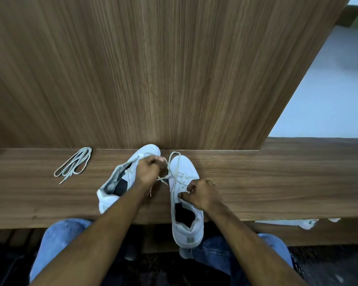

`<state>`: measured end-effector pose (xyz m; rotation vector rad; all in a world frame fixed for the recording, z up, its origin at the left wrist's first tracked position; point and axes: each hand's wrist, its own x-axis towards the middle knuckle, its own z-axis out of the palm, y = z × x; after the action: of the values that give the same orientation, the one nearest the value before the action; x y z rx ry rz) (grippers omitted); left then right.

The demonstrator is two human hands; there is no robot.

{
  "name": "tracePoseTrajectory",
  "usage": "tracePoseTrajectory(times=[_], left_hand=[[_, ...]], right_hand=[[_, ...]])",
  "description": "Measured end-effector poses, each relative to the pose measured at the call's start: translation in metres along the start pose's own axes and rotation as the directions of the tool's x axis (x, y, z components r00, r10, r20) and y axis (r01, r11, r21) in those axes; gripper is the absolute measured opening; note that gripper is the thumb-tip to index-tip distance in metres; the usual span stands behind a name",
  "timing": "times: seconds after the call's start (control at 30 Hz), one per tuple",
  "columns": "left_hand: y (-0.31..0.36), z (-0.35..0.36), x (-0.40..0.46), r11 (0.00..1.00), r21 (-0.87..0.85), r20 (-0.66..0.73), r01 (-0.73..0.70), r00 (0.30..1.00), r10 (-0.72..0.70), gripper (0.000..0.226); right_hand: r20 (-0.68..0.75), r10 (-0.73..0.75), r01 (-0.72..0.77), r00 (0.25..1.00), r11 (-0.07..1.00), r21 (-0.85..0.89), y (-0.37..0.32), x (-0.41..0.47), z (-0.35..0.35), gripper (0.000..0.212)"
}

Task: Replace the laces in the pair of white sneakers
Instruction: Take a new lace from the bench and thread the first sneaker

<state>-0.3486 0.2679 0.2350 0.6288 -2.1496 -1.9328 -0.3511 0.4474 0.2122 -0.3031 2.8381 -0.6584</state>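
- Two white leather low-top sneakers are sitting low in the centre of the frame on the brown wood-grain worktop [277, 182], toes pointing toward the upright wood-grain panel [153, 69] behind it.
- The left-hand white sneaker [112, 195] is lying tilted onto its side, its opening and dark insole facing the lower left, its toe touching the foot of the panel.
- The right-hand white sneaker [184, 203] is standing upright just beside it, heel hanging over the worktop's near edge above the blue-jeaned knees [56, 240].
- The left hand [148, 172] is curling shut between the two toes, pinching the pale flat shoelace [172, 162] that is looping up over the right-hand sneaker's toe and running across its lowest eyelets.
- The right hand [201, 195] is resting on the right-hand sneaker's eyelet row, fingers curled; thumb and forefinger are pinching there, though whether on lace or on leather, I cannot tell.
- A loose lace end is dangling between the sneakers under the left wrist.
- A second pale flat shoelace, bundled in long loops [73, 165], is lying well apart at the middle left of the frame.
- White cloth [304, 223] is peeking out under the worktop's edge at the lower right.
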Motion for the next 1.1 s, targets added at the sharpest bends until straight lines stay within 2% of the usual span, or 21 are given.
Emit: tracePoseTrajectory(times=[0.03,0.1,0.17,0.2,0.23,0.3,0.33,0.37,0.4,0.43,0.47,0.53,0.57,0.63,0.73,0.83,0.9,0.97,1.1], left_hand=[[0.013,-0.004,0.003,0.962,-0.249,-0.023,0.113,0.992,-0.122,0.023],[0.037,-0.016,0.013,0.819,-0.543,-0.009,0.186,0.974,-0.227,0.023],[0.054,-0.031,0.023,0.690,-0.710,-0.020,0.140,0.976,-0.219,0.019],[0.061,-0.036,0.025,0.654,-0.748,-0.047,0.115,0.973,-0.224,0.016],[0.065,-0.038,0.027,0.663,-0.742,-0.077,0.095,0.971,-0.226,0.014],[0.064,-0.034,0.026,0.788,-0.614,-0.150,0.048,0.973,-0.176,0.016],[0.057,-0.030,0.026,0.876,-0.482,-0.190,-0.003,0.977,-0.101,0.023],[0.046,-0.025,0.024,0.954,-0.287,-0.222,-0.091,0.975,0.026,0.029],[0.032,-0.021,0.022,0.981,-0.021,-0.197,-0.191,0.963,0.183,0.033],[0.018,-0.017,0.019,0.929,0.256,-0.106,-0.269,0.947,0.303,0.033],[0.005,-0.013,0.015,0.816,0.479,-0.004,-0.324,0.929,0.371,0.032],[-0.015,-0.005,0.008,0.641,0.678,0.178,-0.358,0.927,0.329,0.024],[-0.023,-0.002,0.004,0.602,0.706,0.250,-0.374,0.926,0.282,0.024],[-0.034,0.003,-0.002,0.583,0.714,0.321,-0.387,0.922,0.219,0.026],[-0.038,0.002,0.000,0.619,0.709,0.272,-0.337,0.941,0.201,0.014],[-0.025,-0.005,0.007,0.725,0.653,0.174,-0.220,0.975,0.138,0.022],[-0.018,-0.010,0.013,0.838,0.526,0.116,-0.142,0.989,0.095,0.031],[-0.013,-0.016,0.020,0.886,0.446,0.103,-0.125,0.991,0.087,0.029],[-0.008,-0.022,0.025,0.818,0.527,0.213,-0.230,0.968,0.135,0.020]], right_hand=[[-0.001,-0.004,0.004,1.000,1.000,-0.005,0.000,0.000,0.000,0.042],[-0.004,-0.013,0.013,1.000,1.000,-0.012,0.000,0.000,0.000,0.043],[-0.008,-0.011,0.011,1.000,1.000,-0.019,0.000,-0.001,0.000,0.044],[-0.008,-0.006,0.006,1.000,1.000,-0.014,0.000,-0.001,0.001,0.044],[-0.009,0.000,-0.001,1.000,1.000,-0.005,0.000,0.000,0.002,0.044],[-0.007,0.012,-0.012,1.000,1.000,0.004,0.000,0.001,0.002,0.044],[-0.006,0.013,-0.013,1.000,1.000,0.001,0.000,0.001,0.003,0.044],[-0.005,0.014,-0.014,1.000,1.000,-0.002,0.000,0.001,0.003,0.044],[-0.004,0.015,-0.015,1.000,1.000,-0.005,0.000,0.001,0.003,0.044],[-0.004,0.015,-0.015,1.000,1.000,-0.007,0.000,0.001,0.003,0.044],[-0.002,0.015,-0.015,1.000,1.000,-0.007,0.000,0.001,0.003,0.045],[-0.002,0.024,-0.024,1.000,1.000,-0.003,0.000,0.001,0.004,0.046],[-0.002,0.031,-0.031,1.000,1.000,0.001,0.000,0.000,0.004,0.047],[-0.002,0.039,-0.039,0.999,0.999,0.009,0.000,0.000,0.005,0.047],[0.004,0.049,-0.049,0.999,0.999,0.010,0.000,0.001,0.005,0.047],[0.005,0.057,-0.057,0.998,0.998,0.016,0.000,0.002,0.005,0.047],[-0.003,0.055,-0.055,0.998,0.998,0.004,0.000,0.002,0.006,0.048],[-0.012,0.048,-0.048,0.999,0.999,-0.024,-0.001,0.002,0.007,0.048],[-0.013,0.043,-0.044,0.999,0.997,-0.061,-0.002,0.001,0.007,0.049]])
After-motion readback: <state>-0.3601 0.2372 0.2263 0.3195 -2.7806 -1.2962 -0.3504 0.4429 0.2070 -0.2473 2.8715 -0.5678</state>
